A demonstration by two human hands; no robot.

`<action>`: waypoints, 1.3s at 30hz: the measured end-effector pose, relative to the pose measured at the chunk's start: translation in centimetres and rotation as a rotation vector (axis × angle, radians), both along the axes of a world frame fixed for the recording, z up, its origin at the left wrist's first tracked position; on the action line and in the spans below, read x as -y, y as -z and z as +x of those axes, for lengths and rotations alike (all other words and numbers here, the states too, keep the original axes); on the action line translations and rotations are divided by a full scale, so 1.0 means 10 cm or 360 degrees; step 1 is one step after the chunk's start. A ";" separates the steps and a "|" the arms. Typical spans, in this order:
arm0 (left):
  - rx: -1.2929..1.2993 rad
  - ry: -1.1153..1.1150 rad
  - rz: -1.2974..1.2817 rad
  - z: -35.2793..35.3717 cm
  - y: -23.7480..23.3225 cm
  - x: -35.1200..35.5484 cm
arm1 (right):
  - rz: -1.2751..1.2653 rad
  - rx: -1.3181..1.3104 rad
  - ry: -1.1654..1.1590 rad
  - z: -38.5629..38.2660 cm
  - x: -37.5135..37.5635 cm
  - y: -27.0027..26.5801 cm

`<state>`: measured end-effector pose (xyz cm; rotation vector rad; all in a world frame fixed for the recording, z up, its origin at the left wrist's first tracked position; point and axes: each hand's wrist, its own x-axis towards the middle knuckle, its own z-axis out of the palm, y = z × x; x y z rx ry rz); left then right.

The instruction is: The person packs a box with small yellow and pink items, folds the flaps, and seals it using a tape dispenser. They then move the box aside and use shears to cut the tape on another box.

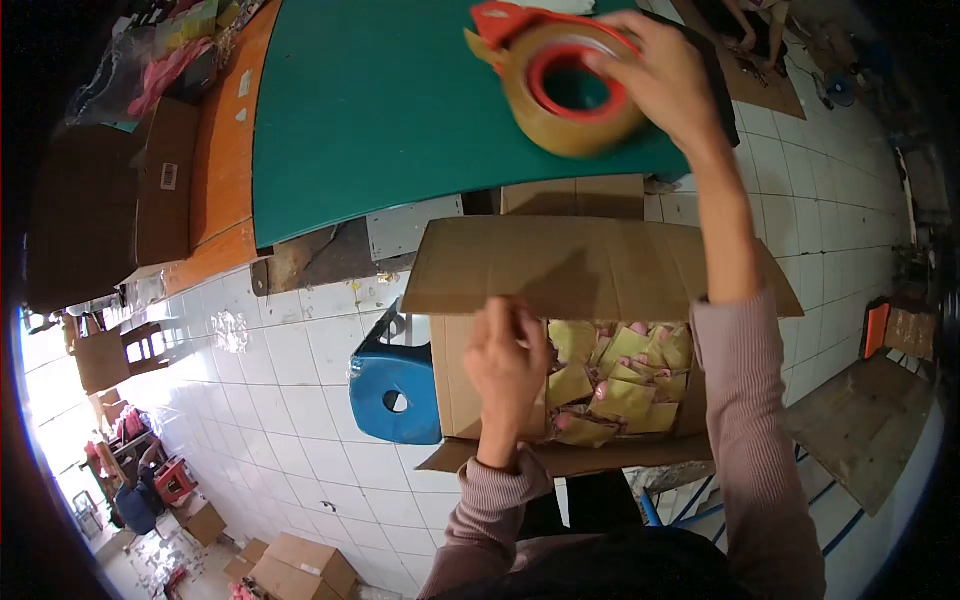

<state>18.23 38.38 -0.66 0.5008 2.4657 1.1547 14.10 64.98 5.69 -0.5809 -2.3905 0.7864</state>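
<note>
High over the green table, my right hand (665, 85) grips a red tape dispenser (535, 95) loaded with a wide roll of brown packing tape. An open cardboard box (550, 265) stands below, its far flap raised and its near flap folded outward. Inside lie many small yellow packets (625, 395) with pinkish parts. My left hand (507, 365) hovers over the box's left side, fingers curled together near the edge of the far flap. Whether it touches the flap or pinches something small I cannot make out.
The green-topped table (370, 120) runs along the far side, beside an orange surface (225, 130) with a carton on it. A blue plastic stool (395, 400) is left of the box. More cartons (300, 570) sit on the tiled floor. Another person's arm (740, 25) shows at top right.
</note>
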 end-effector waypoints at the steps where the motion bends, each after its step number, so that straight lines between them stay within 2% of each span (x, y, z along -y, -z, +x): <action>1: 0.0001 -0.0004 -0.0010 0.12 0.05 0.04 | -0.0045 0.0018 0.0084 -0.16 0.05 -0.08; 3: -0.0064 0.0621 -0.0563 0.32 0.26 0.13 | -0.0124 0.0029 0.0216 -0.38 0.00 0.08; 4: 0.0024 0.0728 -0.0774 0.38 0.31 0.15 | -0.0154 0.0038 0.0244 -0.42 0.03 0.09; 5: 0.0026 0.0729 -0.0775 0.42 0.36 0.16 | -0.0183 0.0051 0.0269 -0.43 0.05 0.09; 6: -0.0303 0.0688 -0.0872 0.46 0.42 0.18 | -0.0166 -0.0038 0.0188 -0.41 0.06 0.14; 7: -0.0642 0.0650 -0.0964 0.49 0.48 0.21 | 0.0182 -0.0166 0.0178 -0.31 0.10 0.17; 8: -0.0641 0.0659 -0.0978 0.47 0.53 0.19 | 0.0528 -0.0292 0.0164 -0.16 0.21 0.12; 10: -0.0359 0.0790 -0.1192 0.32 0.67 0.03 | 0.0304 -0.0544 -0.0071 0.37 0.67 -0.05; 11: -0.0214 0.0849 -0.1297 0.26 0.73 0.00 | 0.0067 -0.0432 -0.0325 0.71 0.97 -0.03; 12: -0.0218 0.0841 -0.1302 0.24 0.79 0.01 | 0.0294 -0.0485 -0.0698 0.99 1.17 0.12; 13: -0.0270 0.0807 -0.1255 0.21 0.86 -0.01 | 0.0034 -0.0274 -0.0849 1.28 1.42 0.31; 15: -0.0315 0.0773 -0.1207 0.22 1.05 0.05 | -0.0259 0.0363 -0.0917 1.77 1.49 0.81; 17: -0.0444 0.0783 -0.0992 0.26 1.23 0.18 | -0.0032 0.0390 -0.0742 1.89 1.16 1.11; 19: -0.0365 0.0737 -0.1091 0.21 0.95 0.24 | -0.0130 0.0489 -0.0422 1.73 0.76 1.26; 21: 0.0022 0.0197 -0.0295 0.00 0.38 0.31 | -0.0150 0.0607 -0.0536 1.57 0.35 1.32; 23: 0.0231 0.0000 -0.0527 -0.21 -0.01 0.38 | -0.0065 0.0704 -0.0647 1.45 0.32 1.55; 25: -0.0134 -0.0021 -0.0442 -0.33 0.09 0.59 | 0.0028 0.0786 -0.0759 1.36 0.39 1.83; 27: -0.0115 -0.0159 -0.0471 -0.34 -0.01 0.58 | 0.0303 0.0980 -0.0640 1.30 0.47 2.06; 29: 0.0007 -0.0230 -0.0314 -0.38 -0.08 0.64 | 0.0301 0.1061 -0.0600 1.19 0.48 2.17; 30: 0.0185 -0.0295 -0.0266 -0.38 -0.18 0.63 | 0.0175 0.1178 -0.0610 1.12 0.43 2.26; 31: 0.0183 -0.0300 -0.0270 -0.36 -0.23 0.63 | 0.0042 0.1298 -0.0623 1.07 0.40 2.37; 32: 0.0184 -0.0344 -0.0149 -0.38 -0.21 0.59 | 0.0047 0.1523 -0.0814 0.96 0.30 2.56; 33: 0.0190 -0.0374 -0.0038 -0.37 -0.25 0.57 | 0.0044 0.1508 -0.0811 0.89 0.29 2.82; 36: 0.0199 -0.0343 -0.0159 -0.41 -0.30 0.65 | -0.0164 0.1816 -0.0494 0.55 0.33 2.75; 37: 0.0212 -0.0319 -0.0176 -0.44 -0.26 0.70 | -0.0163 0.1803 -0.0483 0.59 0.33 2.77; 39: 0.0245 -0.0322 -0.0055 -0.50 -0.12 0.83 | -0.0096 0.1255 -0.0450 0.92 0.29 2.83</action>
